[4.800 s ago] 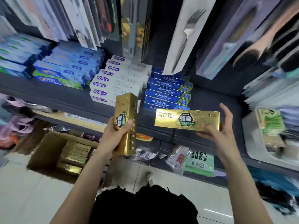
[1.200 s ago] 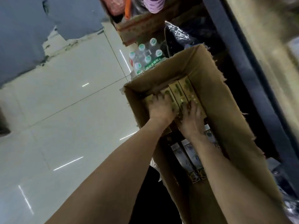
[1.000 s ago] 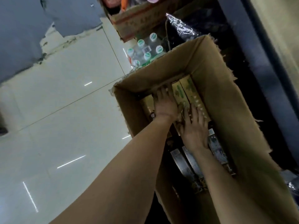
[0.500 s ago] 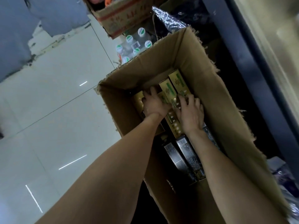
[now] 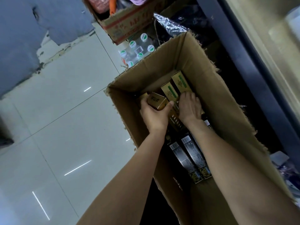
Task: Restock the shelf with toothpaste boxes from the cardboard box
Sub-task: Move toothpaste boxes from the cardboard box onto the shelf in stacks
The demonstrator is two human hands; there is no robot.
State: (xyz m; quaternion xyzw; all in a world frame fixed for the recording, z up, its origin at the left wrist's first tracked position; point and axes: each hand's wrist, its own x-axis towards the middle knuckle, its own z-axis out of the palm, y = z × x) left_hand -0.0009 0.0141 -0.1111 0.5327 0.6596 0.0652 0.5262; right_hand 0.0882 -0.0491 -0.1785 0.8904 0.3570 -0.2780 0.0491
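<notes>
An open cardboard box [image 5: 230,114] stands on the floor below the shelf. Inside lie several gold toothpaste boxes [image 5: 179,82] at the far end and dark ones [image 5: 190,150] nearer me. My left hand [image 5: 154,114] grips one gold toothpaste box [image 5: 156,100] and holds it tilted up above the others. My right hand [image 5: 190,108] lies flat on the gold boxes beside it, fingers curled over the end of one; whether it grips that box is hidden.
The dark shelf edge [image 5: 253,73] runs along the right of the carton. Beyond the carton stand a pack of water bottles [image 5: 138,49] and another printed carton [image 5: 123,21]. Pale floor tiles [image 5: 56,127] spread to the left.
Earlier I held two gold boxes up at the shelf. Within the last second my left hand has closed on a gold box in the carton and tipped it upward; the right hand shifted slightly.
</notes>
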